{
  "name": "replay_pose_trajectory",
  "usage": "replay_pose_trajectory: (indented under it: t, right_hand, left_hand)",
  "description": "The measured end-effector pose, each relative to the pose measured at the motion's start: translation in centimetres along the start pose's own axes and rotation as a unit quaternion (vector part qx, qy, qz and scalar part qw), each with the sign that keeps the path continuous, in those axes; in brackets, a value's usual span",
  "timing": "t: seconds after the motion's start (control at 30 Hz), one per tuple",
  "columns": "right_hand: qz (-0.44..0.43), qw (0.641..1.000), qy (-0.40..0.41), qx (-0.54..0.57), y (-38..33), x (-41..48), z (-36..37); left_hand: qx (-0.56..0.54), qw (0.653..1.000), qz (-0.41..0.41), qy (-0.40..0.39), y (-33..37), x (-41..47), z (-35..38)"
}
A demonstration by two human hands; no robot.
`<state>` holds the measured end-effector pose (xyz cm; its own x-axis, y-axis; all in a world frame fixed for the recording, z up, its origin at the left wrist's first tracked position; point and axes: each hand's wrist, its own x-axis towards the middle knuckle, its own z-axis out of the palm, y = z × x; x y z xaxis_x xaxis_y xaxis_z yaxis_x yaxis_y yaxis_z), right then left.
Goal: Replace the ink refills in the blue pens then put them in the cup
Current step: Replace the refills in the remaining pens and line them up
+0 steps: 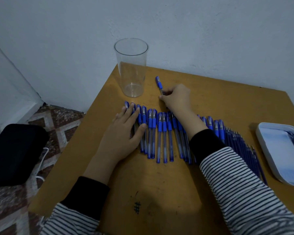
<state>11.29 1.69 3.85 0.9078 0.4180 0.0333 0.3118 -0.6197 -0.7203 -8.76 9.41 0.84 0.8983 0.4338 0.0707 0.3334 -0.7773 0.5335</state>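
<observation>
- Far back on the wooden table (159, 184), near its left corner, a clear cup (131, 68) stands upright.
- Just right of the cup, the right hand (176, 97) curls its fingers around one pen (159, 83), gripping the lower end; the capped end points away.
- The left hand (124, 131) lies flat, fingers straight and slightly spread, on the left end of the row of pens (161, 133).
- Thin dark refills (241, 150) lie side by side at the row's right end (partly hidden by the striped sleeve).
- A white tray (268, 160) sits at the right edge.
- A black bag (15, 155) rests on the floor.
</observation>
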Motion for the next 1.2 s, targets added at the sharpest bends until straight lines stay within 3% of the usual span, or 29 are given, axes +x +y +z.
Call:
replay_pose_trajectory:
  t: [0.2,0.47,0.73,0.83,1.2]
  right_hand:
    - [0.026,1.000,0.000,-0.010,-0.1,-0.1,-0.9]
    - [0.047,0.976,-0.029,0.213,1.0,-6.6,-4.8]
    - [0.063,0.945,-0.040,0.320,3.3,-17.4,-7.2]
    - [0.065,0.940,-0.038,0.332,4.8,-20.5,-7.1]
    - [0.057,0.925,-0.003,0.375,7.5,-25.0,-7.0]
  left_hand:
    - [0.012,1.000,0.007,0.007,-0.3,0.0,0.3]
    - [-0.051,0.998,0.024,0.042,-0.4,-0.3,0.1]
    - [-0.137,0.975,0.102,0.138,4.2,-2.9,1.0]
    - [-0.193,0.965,0.121,0.133,6.2,-4.2,2.4]
    - [-0.365,0.925,0.060,0.091,10.2,-6.9,5.7]
